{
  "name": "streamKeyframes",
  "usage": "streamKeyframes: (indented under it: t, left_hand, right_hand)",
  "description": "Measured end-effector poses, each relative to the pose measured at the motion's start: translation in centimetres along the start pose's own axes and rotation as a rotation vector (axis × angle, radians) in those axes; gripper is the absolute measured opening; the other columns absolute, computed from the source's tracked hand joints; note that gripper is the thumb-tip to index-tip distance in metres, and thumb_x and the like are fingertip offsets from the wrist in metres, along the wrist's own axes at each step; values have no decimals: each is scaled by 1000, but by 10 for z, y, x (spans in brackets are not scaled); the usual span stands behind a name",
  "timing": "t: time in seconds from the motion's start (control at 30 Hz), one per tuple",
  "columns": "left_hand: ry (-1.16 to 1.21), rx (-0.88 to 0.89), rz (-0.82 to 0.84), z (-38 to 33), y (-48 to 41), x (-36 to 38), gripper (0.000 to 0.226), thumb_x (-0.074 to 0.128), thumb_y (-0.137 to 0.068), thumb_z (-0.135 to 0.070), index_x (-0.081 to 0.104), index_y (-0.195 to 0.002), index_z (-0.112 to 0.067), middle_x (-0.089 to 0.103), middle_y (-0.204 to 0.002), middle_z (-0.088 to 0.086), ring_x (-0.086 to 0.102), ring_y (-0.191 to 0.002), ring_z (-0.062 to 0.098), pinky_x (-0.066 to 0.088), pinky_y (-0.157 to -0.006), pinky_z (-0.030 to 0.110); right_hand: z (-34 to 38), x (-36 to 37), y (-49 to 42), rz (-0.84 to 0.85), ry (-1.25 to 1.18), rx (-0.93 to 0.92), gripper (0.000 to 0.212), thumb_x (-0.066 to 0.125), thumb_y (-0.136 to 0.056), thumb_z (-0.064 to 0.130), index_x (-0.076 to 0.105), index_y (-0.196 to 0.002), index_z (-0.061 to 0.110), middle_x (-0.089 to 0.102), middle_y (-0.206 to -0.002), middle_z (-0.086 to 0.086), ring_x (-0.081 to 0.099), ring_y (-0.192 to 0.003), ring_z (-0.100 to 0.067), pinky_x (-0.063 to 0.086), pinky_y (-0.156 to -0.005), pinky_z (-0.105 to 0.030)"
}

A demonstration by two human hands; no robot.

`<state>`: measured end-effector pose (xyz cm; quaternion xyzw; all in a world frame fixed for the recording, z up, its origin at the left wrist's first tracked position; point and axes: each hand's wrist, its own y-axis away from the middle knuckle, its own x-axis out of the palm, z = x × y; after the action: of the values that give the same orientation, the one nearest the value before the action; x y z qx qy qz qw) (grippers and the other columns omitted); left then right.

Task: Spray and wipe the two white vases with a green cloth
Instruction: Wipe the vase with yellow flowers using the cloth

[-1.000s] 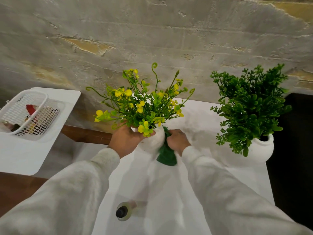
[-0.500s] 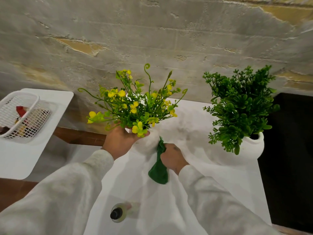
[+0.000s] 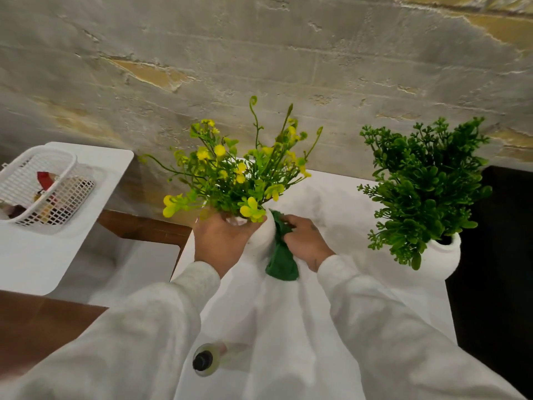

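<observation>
Now, as I judge it, I am in the middle of wiping vase 1 of 2. My left hand [image 3: 220, 241] grips the vase with the yellow flowers [image 3: 264, 235] at its neck, with the fingers curled round it, so that it stands steady on the white table [image 3: 331, 197]. My right hand [image 3: 305, 241] is at the right side of this vase and pinches the green cloth [image 3: 282, 261], which lies against the vase wall and hangs down from my fingers. The 2 hands are apart, with the body of the vase between them. The spray bottle [image 3: 206, 360] is nearer to me than this vase, a little to its left, and no hand touches it. I suppose therefore that the spraying of this vase is done, but I cannot see wet drops on it to be sure. The second white vase [image 3: 445, 255], with the dark green plant [image 3: 424, 183], stands well apart to the right of the vase I hold, and nothing touches it. I think it waits for both spray and wipe. Less than half of the task seems finished to me: the wiping here must be completed, then comes the whole work on the other vase.
</observation>
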<state>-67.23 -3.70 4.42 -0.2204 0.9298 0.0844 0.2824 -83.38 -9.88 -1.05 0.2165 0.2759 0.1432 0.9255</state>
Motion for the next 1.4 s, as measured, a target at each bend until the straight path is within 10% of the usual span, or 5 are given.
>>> streamKeyframes:
  t: [0.3,0.57,0.8,1.13,1.4]
  left_hand:
    - [30,101,80,2,-10,-5,37,85,-60,-51,69,-68,-18,70,-67,-7,64,-69,1,45,-73,13]
    - [-39,-46,304,4,-23,-24,25,84,-72,-32,60,-68,-27,62,-83,-6,56,-93,11,39,-81,25]
    - [-122,-58,261,12,-25,-24,67,81,-69,-47,63,-118,-4,57,-129,16,51,-124,26,39,-100,31]
    - [-69,63,49,0,-5,-19,32,90,-60,-32,59,-66,-24,53,-65,-22,52,-65,-21,34,-62,0]
    - [-125,98,11,-1,0,-17,30,85,-62,-48,56,-59,-39,59,-63,-19,56,-64,-3,42,-67,18]
  right_hand:
    - [-14,21,58,-259,76,-637,54,44,-87,-5,67,-127,25,47,-122,2,53,-99,-17,42,-89,-13]
    - [7,15,32,-223,-17,-429,54,42,-94,-4,62,-133,27,41,-116,6,49,-103,-11,28,-85,7]
    - [-13,52,70,-332,32,-652,56,44,-87,-2,60,-137,18,42,-125,-4,54,-106,-23,48,-95,-25]
    - [-5,41,42,-402,81,-576,57,41,-87,4,59,-137,24,46,-123,-6,53,-102,-25,51,-93,-38]
    - [-25,68,80,-382,48,-726,60,45,-86,-4,56,-140,18,37,-128,0,49,-109,-17,45,-96,-17]
